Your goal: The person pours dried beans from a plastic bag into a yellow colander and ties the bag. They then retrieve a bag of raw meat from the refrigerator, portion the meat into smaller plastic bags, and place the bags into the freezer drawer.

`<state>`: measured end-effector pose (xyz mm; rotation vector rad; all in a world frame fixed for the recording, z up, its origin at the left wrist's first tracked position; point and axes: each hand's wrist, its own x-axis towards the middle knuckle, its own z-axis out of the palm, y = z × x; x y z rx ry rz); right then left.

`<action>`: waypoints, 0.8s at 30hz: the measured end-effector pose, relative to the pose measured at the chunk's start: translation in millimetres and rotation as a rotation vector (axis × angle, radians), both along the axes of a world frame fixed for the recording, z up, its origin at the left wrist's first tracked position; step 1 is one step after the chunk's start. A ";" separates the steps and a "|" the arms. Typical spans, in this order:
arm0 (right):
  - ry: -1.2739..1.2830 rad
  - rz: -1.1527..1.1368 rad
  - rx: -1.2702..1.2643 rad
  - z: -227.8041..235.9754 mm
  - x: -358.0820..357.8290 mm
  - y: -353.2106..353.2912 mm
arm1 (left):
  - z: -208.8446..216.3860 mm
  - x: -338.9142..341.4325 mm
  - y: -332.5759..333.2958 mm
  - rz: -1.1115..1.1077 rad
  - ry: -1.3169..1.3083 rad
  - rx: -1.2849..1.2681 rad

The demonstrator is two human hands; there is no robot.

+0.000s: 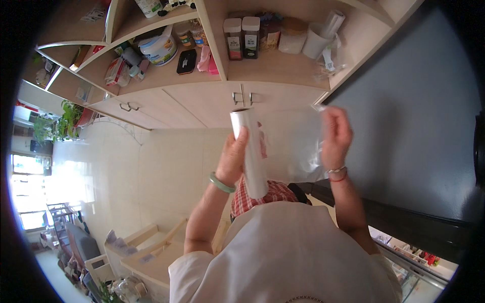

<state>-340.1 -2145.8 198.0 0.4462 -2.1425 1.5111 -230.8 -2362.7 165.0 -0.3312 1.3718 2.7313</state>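
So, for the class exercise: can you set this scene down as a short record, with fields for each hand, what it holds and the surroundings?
Left hand: grips a pale roll
Left wrist: green bangle
Right hand: blurred, at the far edge of a clear plastic sheet, apparently holding it
Sheet: spread between roll and right hand
Shelf: two white-lidded containers, white cup
Below shelf: cabinet doors

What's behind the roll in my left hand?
The white plastic roll hides everything directly behind; pale wooden cabinet doors show around its top, red checked fabric near its bottom.
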 end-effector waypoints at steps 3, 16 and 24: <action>-0.148 -0.095 -0.038 -52.8 -41.9 37.6 | 17.1 25.9 -38.0 0.509 0.114 0.137; -0.218 -0.045 0.005 -42.2 3.2 20.5 | 53.4 -52.0 -20.8 0.422 0.347 -0.956; -0.281 -0.065 -0.105 -17.9 -13.0 15.0 | 72.6 -237.7 30.6 0.416 0.620 -0.716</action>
